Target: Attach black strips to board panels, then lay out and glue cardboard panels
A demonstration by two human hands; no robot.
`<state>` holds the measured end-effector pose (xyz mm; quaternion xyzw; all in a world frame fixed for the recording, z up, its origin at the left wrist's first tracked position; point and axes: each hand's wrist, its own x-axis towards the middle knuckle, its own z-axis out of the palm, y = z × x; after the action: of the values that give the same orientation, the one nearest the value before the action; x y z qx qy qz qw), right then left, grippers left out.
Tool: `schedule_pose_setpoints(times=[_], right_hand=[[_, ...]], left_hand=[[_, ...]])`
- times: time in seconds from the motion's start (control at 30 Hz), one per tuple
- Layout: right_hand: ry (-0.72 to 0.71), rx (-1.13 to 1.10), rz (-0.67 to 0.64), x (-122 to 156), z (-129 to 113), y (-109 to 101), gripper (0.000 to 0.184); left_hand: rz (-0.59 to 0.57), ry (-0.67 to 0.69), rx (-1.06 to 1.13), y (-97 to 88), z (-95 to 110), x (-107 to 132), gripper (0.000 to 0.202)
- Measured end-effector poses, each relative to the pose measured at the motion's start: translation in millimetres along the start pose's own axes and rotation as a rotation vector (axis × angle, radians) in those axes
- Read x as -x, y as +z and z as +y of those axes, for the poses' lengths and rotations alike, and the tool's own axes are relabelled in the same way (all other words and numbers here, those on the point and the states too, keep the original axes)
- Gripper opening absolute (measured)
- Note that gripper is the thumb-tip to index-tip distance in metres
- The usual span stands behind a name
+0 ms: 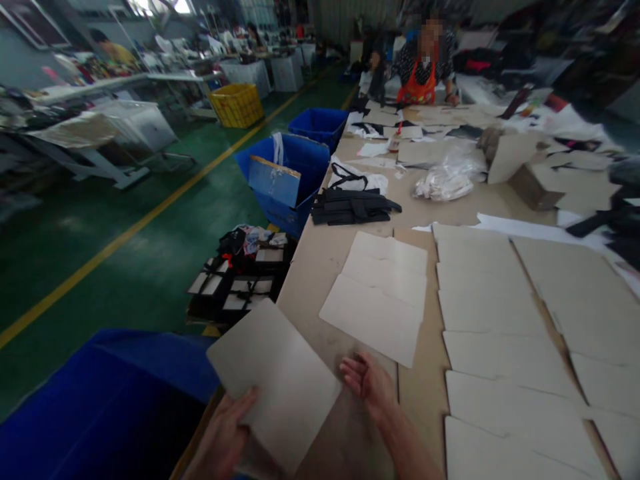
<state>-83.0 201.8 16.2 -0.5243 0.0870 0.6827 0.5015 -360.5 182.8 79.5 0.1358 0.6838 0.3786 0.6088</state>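
A flat grey-beige cardboard sheet (280, 380) with rounded corners is tilted over the near left edge of the table. My left hand (225, 427) grips it along its lower left side, thumb on top; the fingers beneath are hidden. Just off the sheet's right corner is my right hand (367, 383), palm turned up, fingers slightly curled and apart, with nothing in it. Beyond my hands, several similar cardboard sheets (375, 300) lie overlapping on the table (305, 293).
Overlapping rows of cardboard sheets (490, 313) cover the table's right side. Black fabric strips (355, 205) and a clear plastic bag (447, 177) lie farther back. Blue bins (125, 373) stand along the left edge. A person in an orange apron (419, 83) is at the far end.
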Motion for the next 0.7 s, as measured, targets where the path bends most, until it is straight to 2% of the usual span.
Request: schedule_pose_setpoints(times=[0.1,0.17,0.23,0.3,0.37,0.47,0.57,0.63,0.7], right_hand=[[0.018,0.142,-0.051,26,9,-7,0.052],[0.017,0.166,-0.067,39,9,-9,0.057],[0.017,0.186,-0.077,46,2,-13,0.059],[-0.003,0.227,-0.115,49,-10,-18,0.059],[-0.065,0.295,-0.19,49,-27,-24,0.058],[-0.18,0.405,-0.349,50,-48,-28,0.059],[-0.18,0.473,-0.545,55,-53,-25,0.057],[-0.144,0.444,-0.568,58,-47,-20,0.055],[-0.07,0.326,-0.496,60,-38,-19,0.057]], left_hand=[[-0.032,0.091,0.044,32.6,-4,-7,0.048],[-0.077,0.117,0.048,51.7,-8,-12,0.051],[-0.166,0.11,0.041,65.2,-10,-14,0.058],[-0.267,0.093,-0.014,70.9,-4,-16,0.062],[-0.381,0.088,-0.114,69.9,13,-17,0.062],[-0.598,0.044,-0.285,67.2,55,-20,0.061],[-0.819,-0.04,-0.563,79.2,96,-19,0.051],[-0.956,-0.098,-0.787,95.6,109,-15,0.039],[-1.027,-0.112,-0.926,111.2,110,-12,0.032]])
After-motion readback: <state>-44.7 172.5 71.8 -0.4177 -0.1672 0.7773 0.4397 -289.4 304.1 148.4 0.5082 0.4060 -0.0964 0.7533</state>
